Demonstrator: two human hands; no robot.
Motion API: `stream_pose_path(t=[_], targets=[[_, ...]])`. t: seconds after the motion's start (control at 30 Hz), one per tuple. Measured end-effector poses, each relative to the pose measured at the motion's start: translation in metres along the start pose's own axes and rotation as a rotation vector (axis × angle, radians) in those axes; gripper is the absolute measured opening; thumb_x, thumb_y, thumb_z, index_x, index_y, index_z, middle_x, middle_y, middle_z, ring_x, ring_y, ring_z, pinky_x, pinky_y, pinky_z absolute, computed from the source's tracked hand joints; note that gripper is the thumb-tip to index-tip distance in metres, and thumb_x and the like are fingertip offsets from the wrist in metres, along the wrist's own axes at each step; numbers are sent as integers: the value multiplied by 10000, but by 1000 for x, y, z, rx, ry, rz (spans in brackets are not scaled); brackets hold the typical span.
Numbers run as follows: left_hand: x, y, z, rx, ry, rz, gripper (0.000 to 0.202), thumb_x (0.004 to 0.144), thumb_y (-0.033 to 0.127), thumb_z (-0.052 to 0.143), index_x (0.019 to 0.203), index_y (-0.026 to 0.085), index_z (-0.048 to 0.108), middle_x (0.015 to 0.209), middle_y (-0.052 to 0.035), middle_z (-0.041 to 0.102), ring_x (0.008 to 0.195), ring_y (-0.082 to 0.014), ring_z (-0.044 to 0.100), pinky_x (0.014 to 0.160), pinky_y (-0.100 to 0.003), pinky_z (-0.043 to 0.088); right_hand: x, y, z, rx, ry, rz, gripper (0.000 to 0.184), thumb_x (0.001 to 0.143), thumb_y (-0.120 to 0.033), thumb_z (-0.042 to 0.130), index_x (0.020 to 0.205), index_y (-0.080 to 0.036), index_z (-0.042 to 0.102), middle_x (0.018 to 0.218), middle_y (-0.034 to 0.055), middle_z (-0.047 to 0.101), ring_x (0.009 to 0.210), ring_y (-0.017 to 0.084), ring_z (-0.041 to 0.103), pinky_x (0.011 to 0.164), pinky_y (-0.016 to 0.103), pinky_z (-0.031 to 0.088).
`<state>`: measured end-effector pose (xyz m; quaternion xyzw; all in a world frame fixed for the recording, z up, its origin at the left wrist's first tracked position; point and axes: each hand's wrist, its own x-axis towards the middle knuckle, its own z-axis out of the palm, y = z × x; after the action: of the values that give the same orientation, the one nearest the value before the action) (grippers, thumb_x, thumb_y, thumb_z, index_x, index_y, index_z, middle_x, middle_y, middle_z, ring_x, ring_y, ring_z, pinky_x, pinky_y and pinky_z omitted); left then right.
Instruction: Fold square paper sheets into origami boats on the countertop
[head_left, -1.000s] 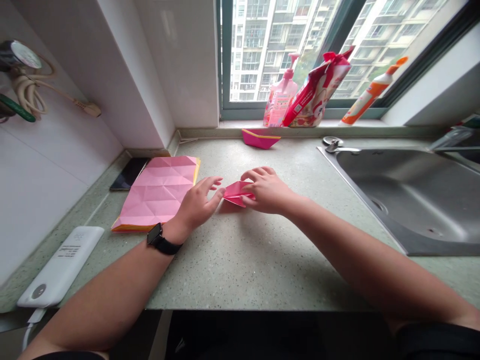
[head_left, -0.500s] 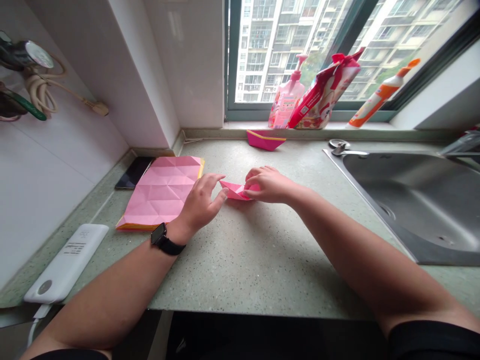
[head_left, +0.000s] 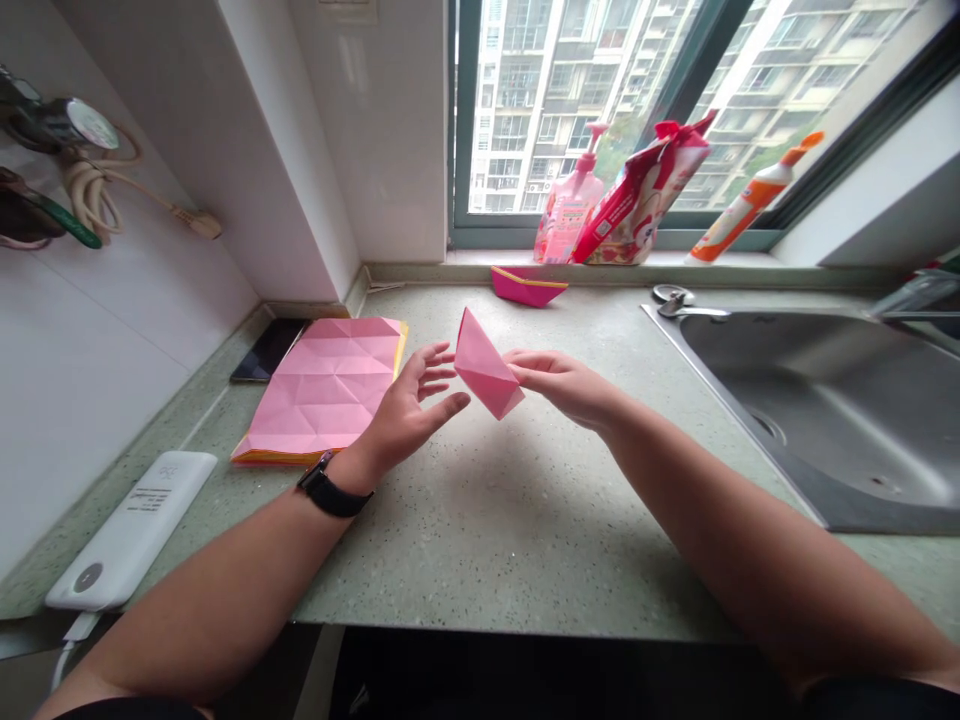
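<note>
A pink folded paper piece [head_left: 484, 362] is held up above the counter, tilted, with flat triangular faces showing. My right hand [head_left: 559, 382] pinches it at its right corner. Just left of it, my left hand [head_left: 417, 400] is open, fingers apart and thumb stretched toward the paper; it does not appear to grip it. Behind both hands a darker pink paper boat [head_left: 528, 288] with a yellow edge stands near the back of the counter. Creased pink paper sheets [head_left: 322, 385], with yellow ones beneath, lie left of my left hand.
A dark flat device [head_left: 266, 350] lies partly under the sheets. A white power bank [head_left: 133, 530] with a cable sits at the counter's left front. The steel sink [head_left: 757, 440] is on the right. A pump bottle [head_left: 570, 215], a red bag [head_left: 637, 200] and an orange-white bottle [head_left: 746, 210] stand on the sill.
My right hand has lifted and turned the pink folded paper off the counter, so its flat side shows. My left hand has come away from it, its fingers spreading.
</note>
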<state>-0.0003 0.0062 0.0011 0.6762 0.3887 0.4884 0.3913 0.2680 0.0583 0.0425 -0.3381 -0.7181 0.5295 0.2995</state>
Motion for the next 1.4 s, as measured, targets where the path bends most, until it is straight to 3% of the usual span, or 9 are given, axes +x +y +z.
stream_pose_path(t=[0.1,0.2,0.37,0.43,0.57,0.73,0.9,1.13,1.4], targets=[[-3,8,6,-117,-79,4,689,980,546,865,1528,254,568,1488,-164,722,1352,-312,732,1158,-508,620,-6,4,10,104,-81,5,536,907,-743,804,984,-217,865,1146,102,812,1109,292,719,1027,457,558],[-6,14,10,-146,-136,-9,643,984,535,866,1492,225,622,1373,-149,785,1265,-302,777,1119,-488,643,-9,11,17,113,-65,46,517,938,-731,772,992,-223,848,1090,87,806,1056,280,722,1003,459,566],[-8,13,10,-40,-35,28,613,1000,483,852,1516,238,631,1294,-120,794,1181,-267,785,1041,-445,674,-22,14,28,-95,377,-116,484,1016,-739,672,1070,-270,782,1130,78,788,1093,282,723,1052,506,571],[-9,11,10,10,5,69,611,998,452,855,1527,246,628,1272,-109,793,1166,-254,778,1053,-441,666,-28,13,34,-191,418,-213,450,983,-722,745,1092,-286,774,1146,87,770,1115,293,720,1049,522,586],[-11,11,10,66,-4,105,591,993,402,862,1515,246,634,1250,-100,803,1143,-250,786,1057,-431,650,-32,16,41,-268,377,-281,406,945,-678,823,1050,-288,778,1175,99,736,1179,307,700,1087,556,580],[-13,14,11,72,-10,89,603,999,398,857,1530,248,613,1233,-93,821,1134,-252,796,1056,-431,644,-28,26,37,-124,227,-246,403,909,-663,871,1039,-285,813,1235,89,707,1240,297,696,1164,556,556],[-14,12,9,76,-82,101,651,978,403,877,1548,258,599,1319,-110,814,1180,-268,794,1098,-447,626,-28,32,32,-131,152,-199,367,926,-651,849,965,-287,831,1257,77,709,1256,284,692,1219,571,507],[-13,14,3,101,-157,96,688,1000,296,826,1623,274,535,1333,-103,809,1165,-256,799,1082,-419,628,-27,33,19,-107,5,-222,326,944,-605,863,1041,-294,864,1295,83,708,1269,288,692,1213,572,505],[-10,14,0,107,-243,123,681,1000,310,826,1626,311,558,1517,-115,720,1233,-269,776,1091,-423,639,-27,30,9,-155,-102,-254,294,975,-567,852,1047,-282,864,1279,82,731,1246,279,705,1191,554,529]])
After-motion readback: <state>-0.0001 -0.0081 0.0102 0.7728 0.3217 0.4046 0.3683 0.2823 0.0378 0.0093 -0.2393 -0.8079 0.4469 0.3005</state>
